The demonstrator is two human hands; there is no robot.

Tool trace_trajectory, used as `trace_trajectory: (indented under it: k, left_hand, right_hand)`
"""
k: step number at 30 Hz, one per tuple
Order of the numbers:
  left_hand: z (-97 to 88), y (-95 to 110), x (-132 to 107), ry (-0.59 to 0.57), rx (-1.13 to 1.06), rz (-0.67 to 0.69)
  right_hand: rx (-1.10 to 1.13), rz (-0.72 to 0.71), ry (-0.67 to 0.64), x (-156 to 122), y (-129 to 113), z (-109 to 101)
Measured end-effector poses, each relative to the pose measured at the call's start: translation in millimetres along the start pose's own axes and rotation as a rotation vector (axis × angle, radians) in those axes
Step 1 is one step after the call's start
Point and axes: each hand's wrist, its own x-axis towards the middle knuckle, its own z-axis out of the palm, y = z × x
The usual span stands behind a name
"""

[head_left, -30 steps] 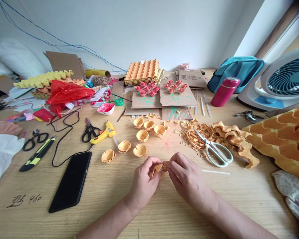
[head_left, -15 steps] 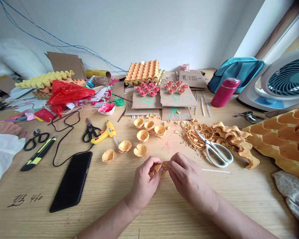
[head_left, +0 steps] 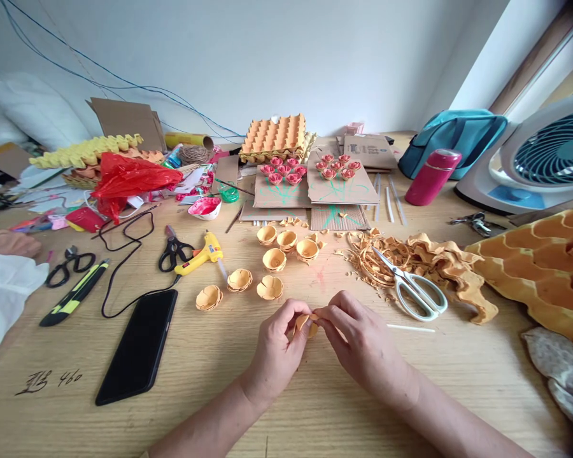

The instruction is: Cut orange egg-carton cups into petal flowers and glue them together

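Observation:
Between my hands, just above the table, is an orange egg-carton cup (head_left: 302, 322) cut into petals. My left hand (head_left: 279, 343) is closed around its left side, and my right hand (head_left: 363, 346) pinches a petal edge on the right. Fingers hide much of the cup. Beyond my hands stand several finished-looking petal cups, among them one cup (head_left: 270, 288) close to my left hand and another (head_left: 209, 298) farther left. White-handled scissors (head_left: 420, 296) lie right of my right hand, against orange carton scraps (head_left: 439, 261). A thin white stick (head_left: 410, 328) lies beside my right hand.
A yellow glue gun (head_left: 203, 254), black scissors (head_left: 174, 249), a utility knife (head_left: 74, 296) and a phone (head_left: 136, 350) lie to the left. Red paper flowers (head_left: 284, 170) sit on cardboard at the back. At right are an egg tray (head_left: 539, 254) and pink bottle (head_left: 433, 178). Another person's hand (head_left: 9, 243) rests far left.
Hardly anything differs. My right hand's fingers have shifted very slightly at the petal edge; both hands keep hold of the same cup.

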Motion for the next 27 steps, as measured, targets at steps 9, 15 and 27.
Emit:
trace_trajectory:
  k: [9, 15, 27]
  left_hand:
    - [0.3, -0.8, 0.1, 0.003, -0.054, -0.025]
    - [0.8, -0.1, 1.6, -0.005, -0.05, -0.03]
    - [1.0, -4.1, 0.4, 0.007, -0.094, -0.037]
  right_hand:
    - [-0.05, -0.08, 0.005, 2.5, -3.5, -5.6]
    - [0.076, 0.002, -0.022, 0.8, -2.1, -2.3]
    - [0.047, -0.008, -0.004, 1.1, -1.6, -2.6]
